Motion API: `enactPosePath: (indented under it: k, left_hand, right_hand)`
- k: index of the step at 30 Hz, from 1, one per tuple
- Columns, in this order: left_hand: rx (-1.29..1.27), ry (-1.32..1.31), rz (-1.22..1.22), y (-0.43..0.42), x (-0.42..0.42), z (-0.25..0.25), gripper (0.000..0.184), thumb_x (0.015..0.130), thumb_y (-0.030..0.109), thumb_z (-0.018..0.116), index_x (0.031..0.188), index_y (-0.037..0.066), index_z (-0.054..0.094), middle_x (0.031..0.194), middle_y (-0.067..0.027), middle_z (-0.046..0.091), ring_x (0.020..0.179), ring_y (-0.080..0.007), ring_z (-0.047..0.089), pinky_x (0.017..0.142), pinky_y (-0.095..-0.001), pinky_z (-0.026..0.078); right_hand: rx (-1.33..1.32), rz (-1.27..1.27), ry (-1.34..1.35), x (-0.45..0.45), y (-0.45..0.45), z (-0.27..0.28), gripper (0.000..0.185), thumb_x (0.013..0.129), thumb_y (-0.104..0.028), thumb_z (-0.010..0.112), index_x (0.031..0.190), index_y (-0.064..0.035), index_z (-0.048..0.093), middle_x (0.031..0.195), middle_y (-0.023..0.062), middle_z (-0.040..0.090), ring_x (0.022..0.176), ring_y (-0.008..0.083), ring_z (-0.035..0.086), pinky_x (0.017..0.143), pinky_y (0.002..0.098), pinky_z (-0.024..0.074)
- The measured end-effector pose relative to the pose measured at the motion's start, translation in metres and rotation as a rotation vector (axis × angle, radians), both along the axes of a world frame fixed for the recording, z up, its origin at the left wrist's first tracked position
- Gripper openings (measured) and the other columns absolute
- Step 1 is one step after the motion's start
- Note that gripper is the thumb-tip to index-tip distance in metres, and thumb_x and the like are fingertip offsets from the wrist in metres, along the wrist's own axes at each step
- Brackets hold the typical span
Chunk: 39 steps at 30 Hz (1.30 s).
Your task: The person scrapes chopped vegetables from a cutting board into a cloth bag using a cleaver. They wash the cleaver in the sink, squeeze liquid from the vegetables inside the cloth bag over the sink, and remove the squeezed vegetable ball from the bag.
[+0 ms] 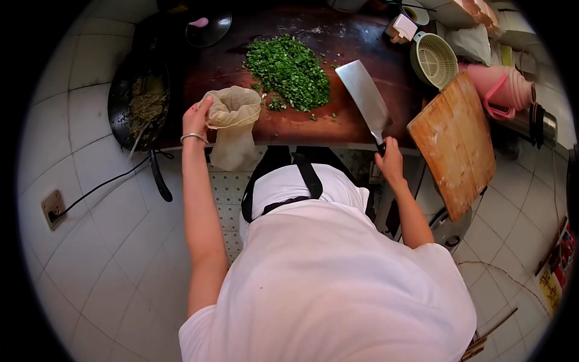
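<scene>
My left hand (198,116) is closed on the rim of a pale cloth bag (235,145), whose mouth gapes upward at the front edge of the dark red table (362,130); its lower part hangs down past that edge. My right hand (389,161) is wrapped round the black handle of a broad cleaver (363,93). The cleaver's blade points up and to the left over the table. Between the bag and the blade, a heap of chopped greens (289,69) lies spread on the table, with loose bits around it.
A black pan (119,117) with dark food stands at the left, its handle toward me. A glass lid (208,29) lies at the back left. On the right are a wooden board (455,145), a green basket (434,60) and a pink thermos (497,87).
</scene>
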<state>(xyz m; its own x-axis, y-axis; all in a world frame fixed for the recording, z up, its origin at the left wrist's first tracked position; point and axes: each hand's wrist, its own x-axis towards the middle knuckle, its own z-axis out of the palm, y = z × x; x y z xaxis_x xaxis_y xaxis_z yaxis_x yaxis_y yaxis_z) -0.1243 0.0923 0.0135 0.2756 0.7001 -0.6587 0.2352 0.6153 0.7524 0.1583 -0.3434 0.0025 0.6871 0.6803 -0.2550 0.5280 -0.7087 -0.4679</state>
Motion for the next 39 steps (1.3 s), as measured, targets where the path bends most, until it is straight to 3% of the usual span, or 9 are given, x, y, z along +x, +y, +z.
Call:
enactPosePath:
  k: [1, 8, 11, 13, 17, 23, 27, 33, 39]
  left_hand:
    - [0.008, -0.014, 0.045, -0.001, 0.002, 0.012, 0.022, 0.083, 0.021, 0.07, 0.092, 0.002, 0.063, 0.082, -0.003, 0.064, 0.071, -0.0119, 0.062, 0.062, -0.0257, 0.049]
    - [-0.049, -0.08, 0.138, 0.003, 0.002, 0.025, 0.03, 0.087, 0.031, 0.064, 0.105, 0.007, 0.061, 0.094, -0.0015, 0.065, 0.084, -0.0131, 0.062, 0.07, -0.0258, 0.05]
    - [-0.097, -0.112, 0.177, -0.005, 0.011, 0.035, 0.029, 0.086, 0.026, 0.067, 0.108, 0.009, 0.06, 0.096, -0.0004, 0.064, 0.087, -0.0132, 0.062, 0.072, -0.0253, 0.05]
    - [0.015, -0.07, -0.005, -0.006, 0.008, 0.03, 0.036, 0.082, 0.019, 0.071, 0.114, 0.01, 0.058, 0.1, -0.0006, 0.063, 0.091, -0.0139, 0.061, 0.073, -0.0254, 0.049]
    - [0.027, -0.04, -0.08, -0.007, 0.022, 0.053, 0.049, 0.077, 0.011, 0.073, 0.122, 0.009, 0.053, 0.103, -0.0009, 0.062, 0.093, -0.014, 0.061, 0.074, -0.027, 0.049]
    - [0.292, -0.178, -0.308, -0.006, 0.051, 0.074, 0.072, 0.073, 0.003, 0.07, 0.138, 0.008, 0.039, 0.12, -0.007, 0.053, 0.107, -0.0174, 0.054, 0.092, -0.0306, 0.045]
    - [0.672, -0.028, -0.473, -0.004, 0.062, 0.022, 0.074, 0.072, 0.01, 0.069, 0.139, 0.007, 0.037, 0.128, -0.0125, 0.042, 0.115, -0.0221, 0.047, 0.099, -0.0325, 0.038]
    - [0.817, 0.035, -0.517, -0.034, 0.08, -0.01, 0.049, 0.079, 0.007, 0.054, 0.128, 0.003, 0.049, 0.129, -0.0146, 0.046, 0.118, -0.0272, 0.046, 0.099, -0.032, 0.037]
    - [0.808, 0.028, -0.545, -0.058, 0.103, -0.007, 0.043, 0.08, 0.012, 0.051, 0.122, 0.003, 0.053, 0.127, -0.015, 0.047, 0.117, -0.0296, 0.046, 0.099, -0.0333, 0.036]
  right_hand:
    - [-0.031, 0.056, -0.013, -0.006, -0.017, 0.006, 0.037, 0.068, -0.005, 0.065, 0.098, -0.004, 0.044, 0.094, 0.0166, 0.049, 0.089, 0.0399, 0.053, 0.07, 0.045, 0.045]
    - [-0.198, 0.208, 0.038, -0.032, -0.075, 0.018, 0.041, 0.065, 0.0, 0.065, 0.1, -0.0065, 0.045, 0.094, 0.0151, 0.049, 0.089, 0.0373, 0.053, 0.07, 0.0435, 0.0454]
    - [-0.154, 0.234, 0.028, -0.032, -0.033, -0.003, 0.041, 0.067, -0.001, 0.066, 0.101, -0.0064, 0.045, 0.096, 0.0152, 0.05, 0.09, 0.037, 0.054, 0.07, 0.0439, 0.0457]
    - [-0.066, 0.257, 0.028, -0.033, 0.012, -0.027, 0.042, 0.068, -0.004, 0.069, 0.102, -0.0064, 0.044, 0.096, 0.0147, 0.049, 0.094, 0.0361, 0.053, 0.07, 0.0448, 0.047]
    - [0.018, 0.292, -0.041, -0.033, 0.095, -0.048, 0.039, 0.071, -0.011, 0.07, 0.1, -0.0065, 0.045, 0.096, 0.0132, 0.05, 0.092, 0.0335, 0.053, 0.071, 0.0438, 0.0484]
    - [0.044, 0.322, -0.039, -0.023, 0.09, -0.04, 0.038, 0.069, -0.01, 0.07, 0.098, -0.007, 0.044, 0.094, 0.0124, 0.05, 0.091, 0.0329, 0.053, 0.069, 0.0436, 0.048]
    - [0.075, 0.361, -0.037, -0.007, 0.063, -0.017, 0.039, 0.068, -0.009, 0.07, 0.098, -0.0068, 0.046, 0.093, 0.0121, 0.05, 0.09, 0.0333, 0.054, 0.068, 0.0425, 0.0471]
    - [0.087, 0.391, -0.033, 0.012, 0.037, 0.04, 0.04, 0.065, -0.007, 0.071, 0.097, -0.0064, 0.047, 0.092, 0.012, 0.051, 0.089, 0.0327, 0.054, 0.067, 0.0414, 0.0468]
    - [0.126, 0.451, -0.121, 0.015, 0.058, 0.06, 0.041, 0.063, -0.006, 0.071, 0.097, -0.0068, 0.048, 0.089, 0.0109, 0.05, 0.086, 0.0313, 0.054, 0.065, 0.0404, 0.0469]
